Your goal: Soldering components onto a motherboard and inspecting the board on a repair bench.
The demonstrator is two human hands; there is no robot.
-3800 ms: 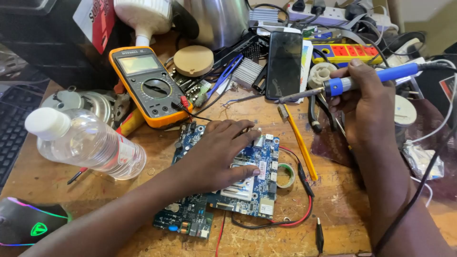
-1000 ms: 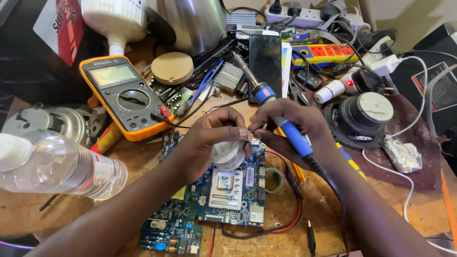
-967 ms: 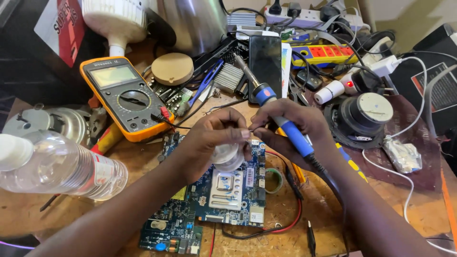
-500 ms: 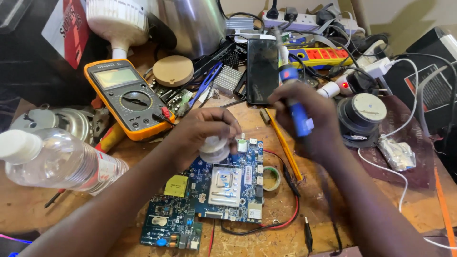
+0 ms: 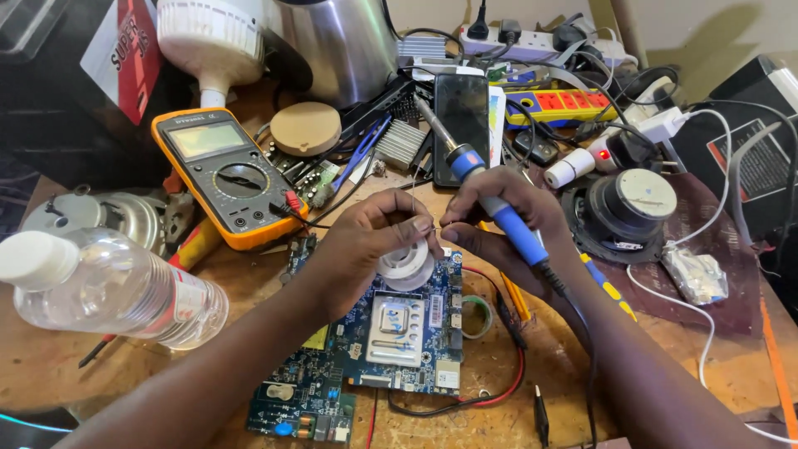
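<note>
My left hand (image 5: pixel 378 241) cups the solder spool (image 5: pixel 406 266) over the blue circuit board (image 5: pixel 391 333) on the worktop, fingers pinching its wire with my right hand (image 5: pixel 499 220) (soldering iron (image 5: pixel 490 199) tucked alongside), so I judge feeding solder needs the tip turned boardward.

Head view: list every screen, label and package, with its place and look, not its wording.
Multimeter: left of the hands, orange case, grey blank screen.
Phone: behind the hands, flat, dark screen.
Red and white package: far left, upright.
Plastic bottle: lying at left, clear, pale label.
</note>
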